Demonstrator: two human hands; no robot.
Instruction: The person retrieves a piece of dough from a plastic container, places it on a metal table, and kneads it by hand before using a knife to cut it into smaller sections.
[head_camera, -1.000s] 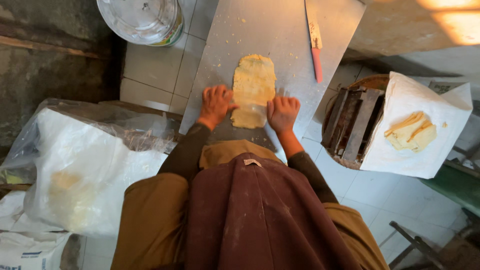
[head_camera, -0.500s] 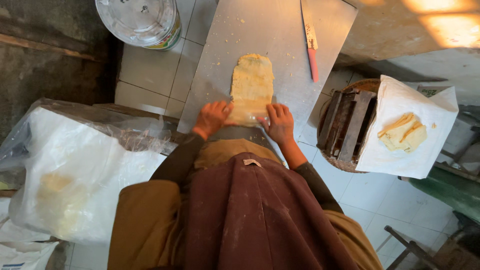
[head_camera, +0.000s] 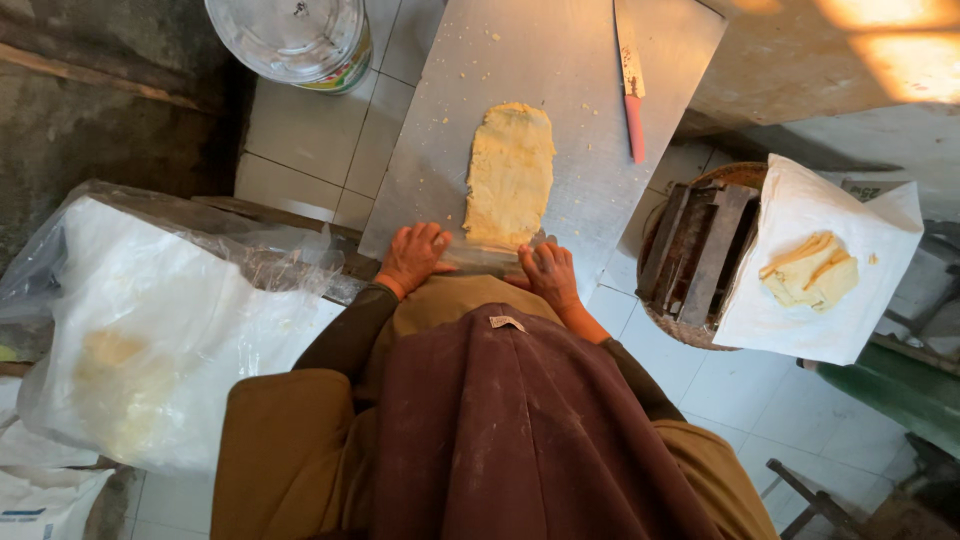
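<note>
**Both hands flat at the near end of a rolled dough strip**

Seen from above, over brown-sleeved arms and a dark red-brown apron (head_camera: 500, 440). Left hand (head_camera: 413, 257) resting palm down at the near edge of a grey metal worktop (head_camera: 570, 50), fingers spread and pointing away, gripping nothing visible. Right hand (head_camera: 548, 274) likewise palm down, fingers loosely spread, just beside the near right corner of the dough. Between the two hands, a pale bar-like shape at the board's edge, possibly a rolling pin, too hidden to tell; whether either hand presses on it cannot be told.

Long pale-yellow dough strip (head_camera: 510, 172) lying flat on the worktop, running lengthwise away from the body, its near end between and just ahead of the hands, rough at the edges. Small crumbs scattered on the metal around it.

Further up on the right of the worktop, a knife with a pink handle (head_camera: 630, 85), well apart from the dough. To the right, off the worktop, a white sheet of paper (head_camera: 800, 300) bearing several cut yellow dough pieces (head_camera: 808, 272), laid over a round basket with a dark wooden rack (head_camera: 695, 250). At upper left, a metal lidded pot (head_camera: 290, 35) on the tiled floor. At left, a large white sack in clear plastic (head_camera: 140, 330).
</note>
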